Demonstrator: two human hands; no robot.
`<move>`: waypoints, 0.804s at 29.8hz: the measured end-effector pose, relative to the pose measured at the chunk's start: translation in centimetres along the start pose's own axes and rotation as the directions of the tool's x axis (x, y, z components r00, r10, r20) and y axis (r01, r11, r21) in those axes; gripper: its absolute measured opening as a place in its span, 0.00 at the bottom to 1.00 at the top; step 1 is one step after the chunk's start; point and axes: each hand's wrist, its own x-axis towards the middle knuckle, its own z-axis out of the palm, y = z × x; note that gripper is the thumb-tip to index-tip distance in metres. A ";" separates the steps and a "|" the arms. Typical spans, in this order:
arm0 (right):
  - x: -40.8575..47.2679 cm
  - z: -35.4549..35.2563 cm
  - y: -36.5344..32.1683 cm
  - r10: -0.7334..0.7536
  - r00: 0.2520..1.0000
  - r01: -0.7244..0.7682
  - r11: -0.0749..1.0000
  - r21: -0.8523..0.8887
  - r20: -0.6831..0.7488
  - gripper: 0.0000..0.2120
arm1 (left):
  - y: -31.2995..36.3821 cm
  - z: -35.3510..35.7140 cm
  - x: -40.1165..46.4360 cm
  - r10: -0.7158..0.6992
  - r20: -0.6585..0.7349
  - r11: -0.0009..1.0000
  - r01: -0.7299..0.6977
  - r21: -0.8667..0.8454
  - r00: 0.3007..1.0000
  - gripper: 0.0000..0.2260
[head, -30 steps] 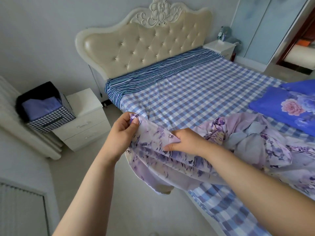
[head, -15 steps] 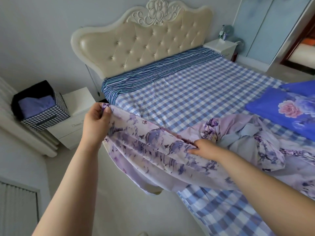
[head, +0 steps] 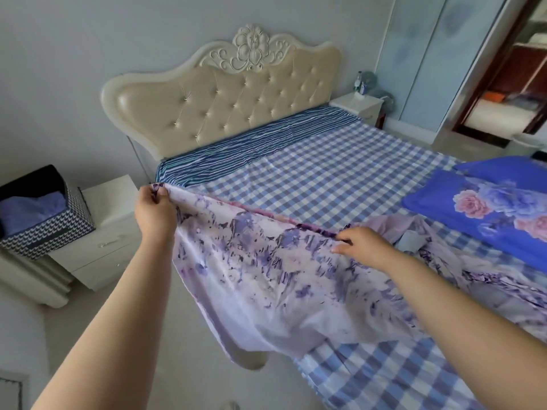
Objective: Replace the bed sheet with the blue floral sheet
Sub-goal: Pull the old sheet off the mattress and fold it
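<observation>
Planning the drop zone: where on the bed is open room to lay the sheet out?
Free: the checked sheet between the striped band at the headboard and the held floral sheet, over to the far edge. Crowded: right side, with the blue rose pillows and bunched fabric behind the right hand. Left hand grips the corner.

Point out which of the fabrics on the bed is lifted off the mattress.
The pale purple floral sheet: the left hand and right hand hold its edge up, while the checked sheet and striped sheet lie flat.
</observation>
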 end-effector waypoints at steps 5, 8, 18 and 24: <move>1.7 0.5 -0.8 0.036 0.990 -0.015 0.989 0.149 -0.137 0.07 | 3.7 3.0 5.9 0.073 0.013 0.995 -0.072 -0.068 0.997 0.10; 2.8 0.1 -1.6 0.139 0.978 -0.091 0.955 0.281 -0.158 0.09 | 5.2 4.5 10.8 0.047 0.037 0.994 -0.044 -0.100 0.998 0.13; 9.9 2.1 -7.9 0.255 0.923 -0.209 0.961 0.180 -0.290 0.12 | 10.6 10.1 23.4 0.249 0.230 0.952 -0.194 -0.239 0.941 0.11; 10.9 3.9 -10.9 0.430 0.718 -0.154 0.865 0.477 -0.548 0.18 | 8.1 11.8 27.2 0.248 0.306 0.960 -0.189 -0.208 0.919 0.10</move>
